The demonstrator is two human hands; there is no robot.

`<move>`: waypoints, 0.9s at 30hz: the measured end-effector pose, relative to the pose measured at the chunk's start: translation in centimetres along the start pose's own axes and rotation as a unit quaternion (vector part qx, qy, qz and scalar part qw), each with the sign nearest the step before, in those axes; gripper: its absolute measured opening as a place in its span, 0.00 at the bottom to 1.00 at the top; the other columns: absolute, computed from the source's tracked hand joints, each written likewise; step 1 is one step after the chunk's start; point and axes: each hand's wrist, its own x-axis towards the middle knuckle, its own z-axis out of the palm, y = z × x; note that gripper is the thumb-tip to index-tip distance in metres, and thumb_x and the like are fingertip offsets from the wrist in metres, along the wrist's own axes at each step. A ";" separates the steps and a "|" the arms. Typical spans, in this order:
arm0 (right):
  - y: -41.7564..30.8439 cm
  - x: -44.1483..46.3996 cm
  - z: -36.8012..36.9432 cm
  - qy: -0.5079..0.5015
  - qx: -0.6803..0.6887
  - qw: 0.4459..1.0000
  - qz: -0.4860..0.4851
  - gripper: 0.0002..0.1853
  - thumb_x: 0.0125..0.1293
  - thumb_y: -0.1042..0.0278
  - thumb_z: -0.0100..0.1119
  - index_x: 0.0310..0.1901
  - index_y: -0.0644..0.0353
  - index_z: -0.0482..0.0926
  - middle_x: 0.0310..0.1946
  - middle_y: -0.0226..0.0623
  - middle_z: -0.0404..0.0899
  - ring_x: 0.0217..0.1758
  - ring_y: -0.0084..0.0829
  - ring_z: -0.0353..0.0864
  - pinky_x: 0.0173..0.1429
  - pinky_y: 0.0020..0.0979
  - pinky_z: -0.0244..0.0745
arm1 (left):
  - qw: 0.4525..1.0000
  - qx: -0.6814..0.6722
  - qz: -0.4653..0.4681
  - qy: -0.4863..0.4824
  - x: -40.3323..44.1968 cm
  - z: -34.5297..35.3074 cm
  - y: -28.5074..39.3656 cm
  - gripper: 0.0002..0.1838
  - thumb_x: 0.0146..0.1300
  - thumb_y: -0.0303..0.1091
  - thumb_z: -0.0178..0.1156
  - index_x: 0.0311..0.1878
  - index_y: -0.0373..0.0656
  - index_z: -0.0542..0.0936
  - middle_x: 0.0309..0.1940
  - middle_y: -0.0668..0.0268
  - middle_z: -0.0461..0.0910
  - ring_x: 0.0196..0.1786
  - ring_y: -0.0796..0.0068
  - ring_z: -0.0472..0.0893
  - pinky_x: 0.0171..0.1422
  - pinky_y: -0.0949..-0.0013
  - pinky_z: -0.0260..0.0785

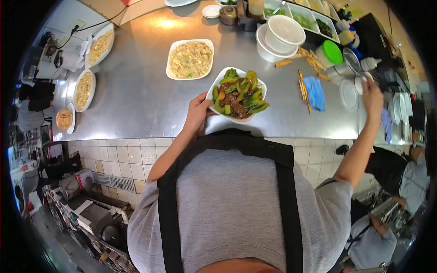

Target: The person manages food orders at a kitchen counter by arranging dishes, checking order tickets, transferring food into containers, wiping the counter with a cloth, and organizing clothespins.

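Note:
My left hand (199, 110) grips the left rim of a white square bowl (214, 86) at the counter's near edge. Green vegetables and brown meat (239, 95) fill this bowl. Out at the far right, my right hand (372, 93) reaches to a small pale round item (359, 85), beside a clear round lid (349, 94); its fingers are partly hidden, and I cannot tell what they hold. Behind the bowl, to its left, stands a white square dish of fried rice (190, 59).
More rice dishes (83, 90) line the counter's left end. White tubs (284, 34), a green-lidded container (331, 53), a blue cloth (314, 93) and orange sticks (304, 91) lie to the right. Trays of greens (302, 19) stand at the back. Other people (412, 177) are at the lower right.

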 end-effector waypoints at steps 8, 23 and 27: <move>-11.1 -19.3 4.1 0.017 0.216 0.959 -0.181 0.20 0.54 0.74 0.62 0.50 0.45 0.80 0.30 0.35 0.74 0.33 0.34 0.76 0.38 0.32 0.73 | 0.992 0.070 -0.001 -0.104 4.3 -0.1 -0.7 0.19 0.60 0.26 0.48 0.55 0.35 0.74 0.41 0.60 0.80 0.39 0.72 0.81 0.42 0.71 0.77; -13.5 -15.8 5.6 0.033 0.140 0.939 -0.312 0.15 0.54 0.69 0.63 0.46 0.46 0.81 0.27 0.29 0.74 0.30 0.33 0.76 0.34 0.34 0.73 | 0.993 0.042 0.071 -0.088 3.5 -1.7 -2.2 0.24 0.65 0.39 0.56 0.60 0.36 0.70 0.32 0.65 0.80 0.29 0.79 0.79 0.36 0.76 0.73; -14.7 -12.5 5.2 0.011 0.139 0.911 -0.389 0.12 0.56 0.70 0.61 0.43 0.48 0.81 0.27 0.31 0.74 0.31 0.34 0.77 0.34 0.36 0.73 | 0.991 0.037 0.118 -0.054 2.8 -1.5 -2.6 0.22 0.66 0.38 0.56 0.59 0.36 0.71 0.32 0.66 0.80 0.31 0.80 0.78 0.38 0.76 0.73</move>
